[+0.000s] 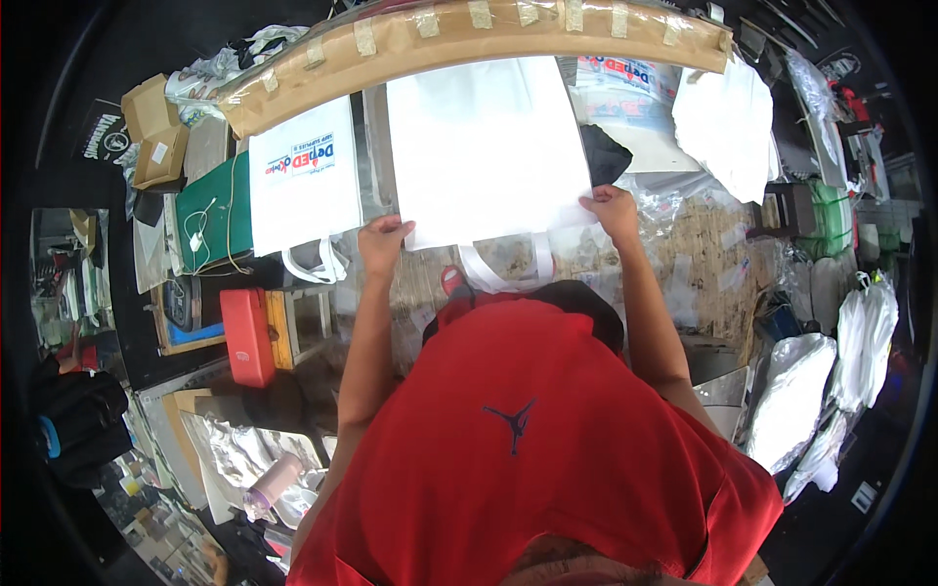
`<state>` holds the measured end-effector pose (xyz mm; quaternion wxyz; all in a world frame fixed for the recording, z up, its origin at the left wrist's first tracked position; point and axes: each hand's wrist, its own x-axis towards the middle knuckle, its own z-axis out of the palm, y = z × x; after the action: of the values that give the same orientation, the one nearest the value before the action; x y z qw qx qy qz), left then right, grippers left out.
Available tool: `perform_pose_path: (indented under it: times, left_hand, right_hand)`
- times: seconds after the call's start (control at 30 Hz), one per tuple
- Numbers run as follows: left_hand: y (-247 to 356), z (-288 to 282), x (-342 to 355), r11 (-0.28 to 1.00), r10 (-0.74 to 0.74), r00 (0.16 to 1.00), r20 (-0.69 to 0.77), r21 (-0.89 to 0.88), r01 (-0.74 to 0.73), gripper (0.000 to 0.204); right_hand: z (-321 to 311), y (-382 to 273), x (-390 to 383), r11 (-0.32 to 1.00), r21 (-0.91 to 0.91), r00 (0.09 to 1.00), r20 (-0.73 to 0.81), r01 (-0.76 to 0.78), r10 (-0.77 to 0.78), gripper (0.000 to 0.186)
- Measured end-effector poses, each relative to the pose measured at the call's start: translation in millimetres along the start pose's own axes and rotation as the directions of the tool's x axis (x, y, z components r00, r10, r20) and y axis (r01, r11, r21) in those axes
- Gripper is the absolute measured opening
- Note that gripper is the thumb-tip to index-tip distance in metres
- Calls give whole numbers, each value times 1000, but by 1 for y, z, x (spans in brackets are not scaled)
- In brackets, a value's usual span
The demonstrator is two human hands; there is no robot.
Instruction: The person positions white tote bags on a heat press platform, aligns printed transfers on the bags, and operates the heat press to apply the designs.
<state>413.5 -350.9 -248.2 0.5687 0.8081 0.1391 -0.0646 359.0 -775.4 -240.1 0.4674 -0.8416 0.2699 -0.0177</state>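
Observation:
A blank white tote bag [489, 156] lies flat before me, its white handles [506, 278] hanging toward my body. My left hand [384, 242] pinches the bag's near left corner between thumb and fingers. At the near right corner, my right hand [613, 210] grips the edge in the same way. The bag's far end reaches up to a long brown cardboard piece [469, 37] with strips of tape along it. To the left lies another white tote bag [305, 176] with blue and red print, its handles [318, 262] drooping over the near edge.
At far left are a green board [213, 220] with a white cable and an open cardboard box [154, 137]. A red case [247, 337] stands nearer. White bags [723, 122] lie at far right, beside printed plastic packs [625, 93]. Plastic-wrapped bundles [791, 400] sit at right.

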Motion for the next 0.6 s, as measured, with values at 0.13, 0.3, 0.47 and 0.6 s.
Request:
perform_pose_path:
  times: [0.13,0.3,0.47,0.6]
  left_hand:
    - [7,1,-3,1000,11,1000,-9,-18,-11,31]
    - [9,-2,-8,999,-6,1000,-21,-50,5,25]
    - [76,-57,-2,962,245,753,-611,58,-267,16]
    - [308,-110,-14,326,734,224,-641,44,-944,19]
  right_hand:
    - [-5,-2,2,999,-38,999,44,8,-6,37]
    - [-7,-11,4,993,-111,997,72,34,-26,36]
    - [-26,-43,-12,927,-345,988,5,147,-154,39]
    - [-22,-80,-41,878,-179,878,281,444,-387,37]
